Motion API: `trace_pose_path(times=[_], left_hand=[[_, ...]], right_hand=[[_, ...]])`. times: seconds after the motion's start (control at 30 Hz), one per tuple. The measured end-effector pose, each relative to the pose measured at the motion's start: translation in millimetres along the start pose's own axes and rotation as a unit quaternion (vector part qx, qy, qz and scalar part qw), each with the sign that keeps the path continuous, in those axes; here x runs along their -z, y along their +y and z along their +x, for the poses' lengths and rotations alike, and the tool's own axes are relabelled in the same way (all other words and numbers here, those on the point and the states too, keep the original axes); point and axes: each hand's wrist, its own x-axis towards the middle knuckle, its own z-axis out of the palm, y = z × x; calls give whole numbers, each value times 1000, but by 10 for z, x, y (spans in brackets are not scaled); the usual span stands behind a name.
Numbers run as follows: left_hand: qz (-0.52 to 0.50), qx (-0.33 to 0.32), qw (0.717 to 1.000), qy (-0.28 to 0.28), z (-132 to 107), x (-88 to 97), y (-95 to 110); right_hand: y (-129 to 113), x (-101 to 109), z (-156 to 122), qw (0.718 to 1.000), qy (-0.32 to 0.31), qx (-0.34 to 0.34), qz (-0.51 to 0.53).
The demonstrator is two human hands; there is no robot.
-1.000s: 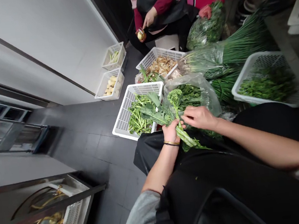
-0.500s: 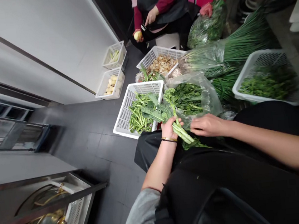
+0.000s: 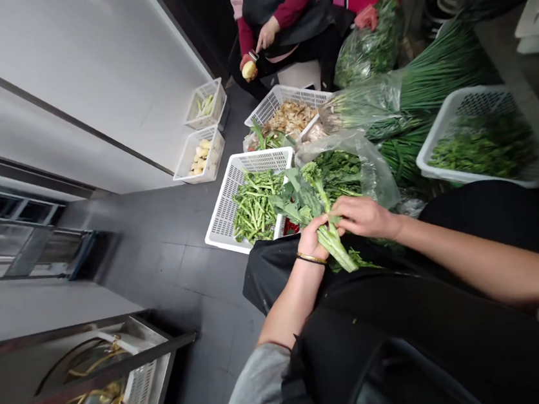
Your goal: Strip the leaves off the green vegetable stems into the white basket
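Wrapped in my left hand (image 3: 313, 237) is a leafy green stalk with a small floret head, like broccolini (image 3: 335, 246); its thick pale stem ends point toward my lap. My right hand (image 3: 363, 217) pinches at the upper part of the stalk, its fingertips closed on a leaf and touching my left hand. Just beyond my hands, an open clear plastic bag (image 3: 380, 173) holds more of the dark leafy greens (image 3: 341, 168). A white basket (image 3: 223, 223) with cut green stems (image 3: 255, 210) stands to the left of the bag.
Across from me a seated person (image 3: 271, 7) peels a pale potato-like vegetable (image 3: 248, 70). Small white baskets (image 3: 218, 153) stand by the wall. Long green scallions (image 3: 444, 68) and a basket of leaves (image 3: 433, 160) lie to the right. A metal rack (image 3: 169, 346) is at lower left.
My right hand has moved left from beside the bag onto the stalk and meets my left hand. The left hand still grips the stalk, having shifted slightly right.
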Motion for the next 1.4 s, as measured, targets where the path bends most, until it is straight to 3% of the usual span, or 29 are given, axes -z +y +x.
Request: trace_pose_path(times=[0.07,0.13,0.2,0.23,0.3,0.4,0.57,0.63,0.73,0.8,0.87,0.93,1.0,1.03,1.1,1.2,1.27,1.4], left_hand=[[13,31,999,-33,13,57,20],[32,56,996,-60,21,90,21],[55,79,992,-78,29,96,7],[68,90,990,-85,33,91,-2],[81,91,989,-87,37,73,-21],[94,41,991,-82,28,57,-42],[151,22,985,-78,-9,77,-50],[164,10,983,-80,-15,79,-46],[177,-34,981,-66,-21,59,-42],[164,-69,983,-47,-33,41,-46],[141,-69,987,-40,-56,33,-47],[120,-40,991,-43,-85,47,-32],[109,-16,993,-48,-115,81,4],[107,-9,993,-52,-128,101,24],[111,7,991,-74,-147,136,57],[121,37,985,-121,-140,162,60],[126,49,980,-143,-114,170,49],[146,62,974,-160,-63,208,55]], right_hand=[[38,111,-47,987,31,-119,108],[80,226,6,938,39,-240,247],[98,289,110,888,8,-288,358],[98,296,164,877,0,-293,380],[88,269,243,881,21,-294,370],[89,203,267,895,76,-298,323],[134,246,208,873,-2,-312,375],[139,305,222,884,-14,-317,342],[116,355,263,944,-11,-281,175],[74,333,252,977,24,-210,34],[9,269,182,991,51,-107,-58],[-69,194,63,997,25,-6,-73],[-141,148,-53,998,-25,45,-24],[-167,144,-88,999,-26,30,12],[-193,173,-91,991,9,-77,105],[-182,261,53,929,34,-246,274],[-163,306,174,893,0,-271,359],[-108,306,300,862,-15,-289,416]])
